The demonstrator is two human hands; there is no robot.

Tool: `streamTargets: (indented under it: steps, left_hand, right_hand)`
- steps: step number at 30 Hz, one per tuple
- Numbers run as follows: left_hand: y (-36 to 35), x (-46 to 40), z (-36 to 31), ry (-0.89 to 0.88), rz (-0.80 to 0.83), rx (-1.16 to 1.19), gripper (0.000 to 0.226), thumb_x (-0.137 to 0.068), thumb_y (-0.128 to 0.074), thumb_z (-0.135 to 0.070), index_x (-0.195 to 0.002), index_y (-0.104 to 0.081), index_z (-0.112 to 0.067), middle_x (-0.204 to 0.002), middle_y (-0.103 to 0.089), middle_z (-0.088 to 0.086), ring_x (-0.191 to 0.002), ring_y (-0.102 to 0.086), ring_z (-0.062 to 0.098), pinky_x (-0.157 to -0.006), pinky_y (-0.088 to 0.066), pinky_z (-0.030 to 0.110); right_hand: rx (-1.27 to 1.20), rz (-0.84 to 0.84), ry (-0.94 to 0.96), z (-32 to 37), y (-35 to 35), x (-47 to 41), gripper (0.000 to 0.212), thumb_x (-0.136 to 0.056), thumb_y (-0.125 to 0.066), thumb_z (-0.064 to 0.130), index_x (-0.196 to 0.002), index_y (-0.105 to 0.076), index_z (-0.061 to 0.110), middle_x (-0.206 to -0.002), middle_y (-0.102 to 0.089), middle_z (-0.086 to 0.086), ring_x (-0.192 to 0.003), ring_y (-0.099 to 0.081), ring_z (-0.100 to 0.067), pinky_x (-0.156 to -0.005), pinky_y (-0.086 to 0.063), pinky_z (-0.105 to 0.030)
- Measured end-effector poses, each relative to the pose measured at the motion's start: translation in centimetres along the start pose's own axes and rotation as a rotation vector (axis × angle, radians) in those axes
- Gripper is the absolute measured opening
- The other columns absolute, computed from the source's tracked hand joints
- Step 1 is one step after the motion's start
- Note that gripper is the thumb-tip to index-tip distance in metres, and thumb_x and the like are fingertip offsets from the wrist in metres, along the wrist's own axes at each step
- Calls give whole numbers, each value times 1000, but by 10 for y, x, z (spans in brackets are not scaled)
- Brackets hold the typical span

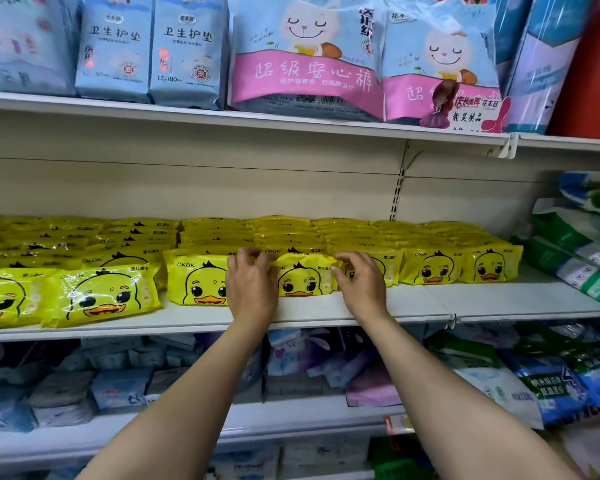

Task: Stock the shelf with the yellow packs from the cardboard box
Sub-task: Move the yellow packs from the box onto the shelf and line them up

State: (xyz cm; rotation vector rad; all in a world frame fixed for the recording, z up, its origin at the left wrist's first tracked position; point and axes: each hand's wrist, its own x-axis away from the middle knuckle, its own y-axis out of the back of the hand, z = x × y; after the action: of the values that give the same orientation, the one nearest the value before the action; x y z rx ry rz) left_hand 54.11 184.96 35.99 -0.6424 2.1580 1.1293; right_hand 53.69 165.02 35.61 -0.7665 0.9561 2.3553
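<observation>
Seating 1 yellow pack (300, 280) into the front row of the middle shelf (326, 315), both hands work its top corners. The left hand (252, 282) curls its fingers over the upper left corner of the pack; the right hand (359, 284) pinches the upper right corner between thumb and fingers. Gripping at 2 opposite corners keeps the soft wrapper upright and square, printed duck face outward, in line with the neighbouring packs (430, 268) on either side.

The pack stands on edge near the shelf lip, touching the packs beside it and leaning against the rows behind (291, 233). Those rear rows lie closely stacked back to the shelf wall, which probably explains why this pack goes at the front. At the left, 2 packs (101, 296) sit further forward and tilted.

The cardboard box is not in view. Blue packs (187, 53) occupy the shelf above.
</observation>
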Motion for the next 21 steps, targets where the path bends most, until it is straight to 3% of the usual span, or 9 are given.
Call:
streamTargets:
  steps: [3, 6, 11, 14, 17, 21]
  left_hand:
    - [-1, -7, 6, 65, 89, 71, 29, -89, -68, -23, -117, -67, -15, -116, -59, 12, -110, -49, 33, -85, -42, 41]
    - [1, -10, 6, 135, 120, 172, 24, -91, -66, -23, -114, -64, -16, -117, -58, 10, -114, -47, 30, -81, -38, 36]
    - [1, -9, 7, 176, 180, 379, 15, -87, -72, -24, -98, -61, -24, -101, -62, 3, -89, -53, 23, -68, -32, 28]
    - [6, -6, 10, 163, 173, 548, 14, -83, -76, -19, -92, -65, -21, -93, -62, -4, -78, -49, 11, -64, -34, 24]
    - [15, -5, 8, 221, 201, 766, 12, -81, -77, -16, -90, -70, -17, -77, -57, -12, -65, -43, 6, -56, -36, 14]
    - [22, -5, 5, 352, 254, 955, 11, -80, -78, -14, -90, -74, -18, -82, -66, -6, -71, -55, 7, -61, -44, 18]
  right_hand:
    - [-15, 31, -28, 1, 0, -1, 22, -88, -74, 23, -109, -69, 24, -102, -69, 3, -93, -62, -18, -71, -45, -27]
    - [-60, 47, -77, 4, 0, 0, 19, -87, -74, 23, -106, -69, 24, -93, -69, 3, -86, -61, -15, -68, -46, -27]
    - [-227, 62, -149, 7, -1, 1, 12, -85, -76, 18, -93, -68, 22, -82, -63, 4, -73, -54, -7, -62, -41, -15]
    - [-374, 67, -191, 6, 2, -2, 18, -84, -78, 14, -81, -66, 28, -83, -68, 3, -75, -58, -9, -67, -46, -21]
    - [-587, 57, -240, 11, 10, -5, 17, -84, -76, 7, -83, -68, 22, -83, -69, 2, -75, -61, -8, -68, -49, -20]
    - [-670, 87, -303, 12, 12, -4, 12, -84, -76, 7, -83, -68, 15, -80, -69, 1, -70, -61, -2, -67, -48, -16]
